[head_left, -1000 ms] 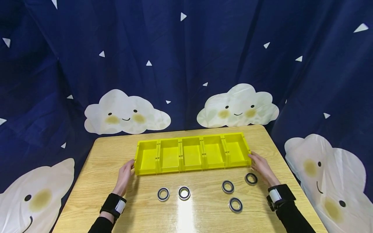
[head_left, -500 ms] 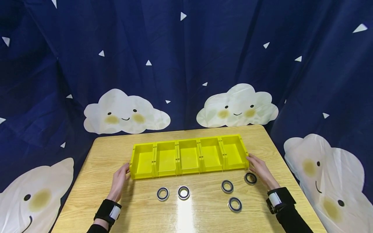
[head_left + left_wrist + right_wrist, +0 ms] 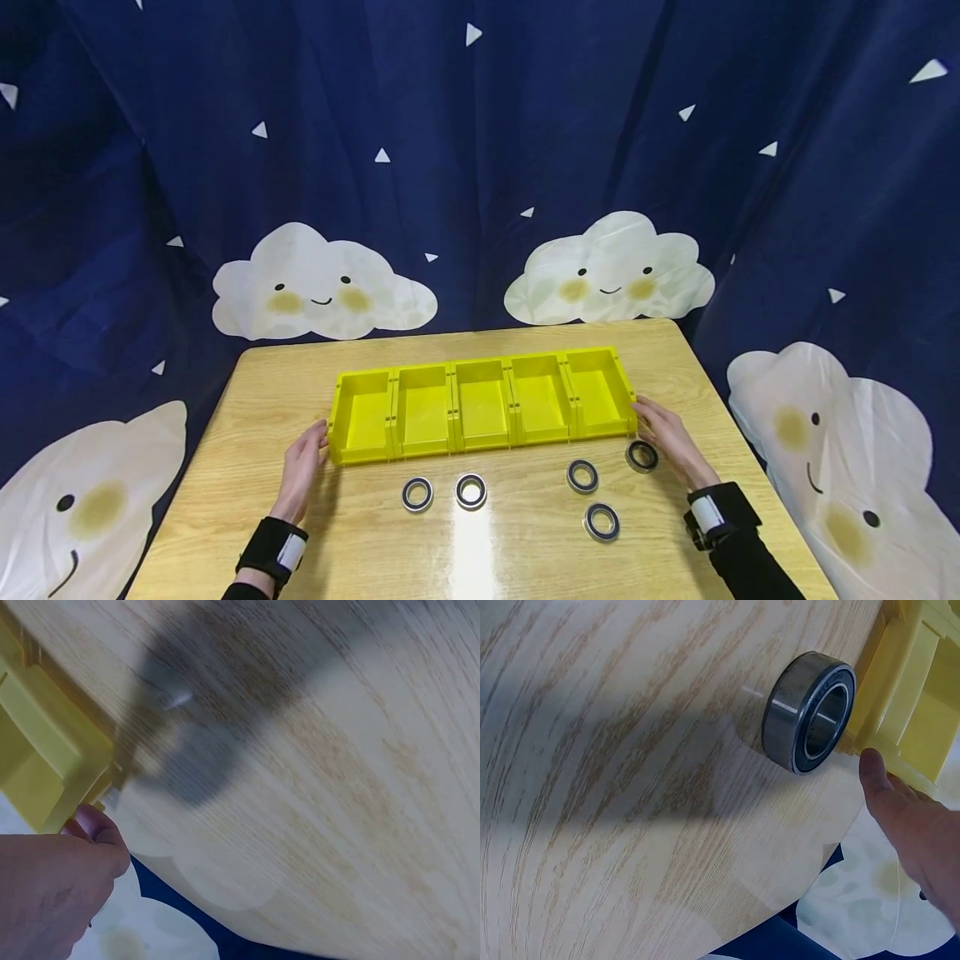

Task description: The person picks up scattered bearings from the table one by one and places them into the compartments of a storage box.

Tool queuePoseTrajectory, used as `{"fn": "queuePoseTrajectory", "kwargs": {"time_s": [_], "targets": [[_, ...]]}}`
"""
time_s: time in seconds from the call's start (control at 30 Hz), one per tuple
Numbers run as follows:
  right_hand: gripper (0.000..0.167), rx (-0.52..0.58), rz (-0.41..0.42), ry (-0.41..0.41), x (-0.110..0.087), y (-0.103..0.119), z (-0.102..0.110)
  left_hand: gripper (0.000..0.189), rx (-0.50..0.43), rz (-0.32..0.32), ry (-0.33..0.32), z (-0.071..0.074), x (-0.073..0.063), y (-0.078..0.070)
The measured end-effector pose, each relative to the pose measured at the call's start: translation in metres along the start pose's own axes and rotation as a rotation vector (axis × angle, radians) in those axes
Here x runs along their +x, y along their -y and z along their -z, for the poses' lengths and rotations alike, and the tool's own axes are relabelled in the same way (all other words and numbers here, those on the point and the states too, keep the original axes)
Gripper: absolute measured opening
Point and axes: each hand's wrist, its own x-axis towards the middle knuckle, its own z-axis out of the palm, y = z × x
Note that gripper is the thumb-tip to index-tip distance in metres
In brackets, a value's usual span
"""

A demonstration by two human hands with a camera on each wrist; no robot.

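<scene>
A long yellow tray (image 3: 482, 404) with several compartments side by side lies across the table; the compartments hold nothing. My left hand (image 3: 300, 467) grips its left end by the near corner, thumb and fingers bent at the edge in the left wrist view. At the other end, my right hand (image 3: 670, 437) holds the near right corner, the thumb (image 3: 871, 769) on the front and the other fingers along the side, partly hidden. Just in front of that corner lies a ball bearing (image 3: 810, 712), steel with a dark seal, close to the right hand but apart from it.
Several more bearings lie flat in front of the tray: two near the middle, a left one (image 3: 417, 494) and a right one (image 3: 471, 492), and others (image 3: 582, 476) towards the right. The wooden table (image 3: 285, 371) ends at a blue curtain (image 3: 465, 167) printed with clouds.
The tray has shifted left and a little nearer, its left end more than its right. Both hands have moved with it. The bearings keep their places on the table.
</scene>
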Motion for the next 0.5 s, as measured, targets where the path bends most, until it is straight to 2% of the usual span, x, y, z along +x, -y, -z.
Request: {"fn": "queuePoseTrajectory", "kwargs": {"time_s": [0.13, 0.23, 0.37, 0.5], "targets": [[0.071, -0.036, 0.006, -0.012, 0.008, -0.018, 0.004, 0.065, 0.095, -0.079, 0.042, -0.003, -0.032, -0.045], [0.072, -0.05, 0.01, -0.013, 0.006, -0.016, 0.001, 0.061, 0.171, -0.12, 0.055, -0.004, -0.048, -0.066], [0.071, -0.027, 0.017, -0.027, -0.008, 0.006, -0.006, 0.06, 0.267, -0.136, 0.041, -0.004, -0.054, -0.072], [0.073, -0.023, -0.004, -0.036, -0.019, 0.019, -0.008, 0.062, 0.305, -0.185, 0.038, -0.003, -0.054, -0.068]]}}
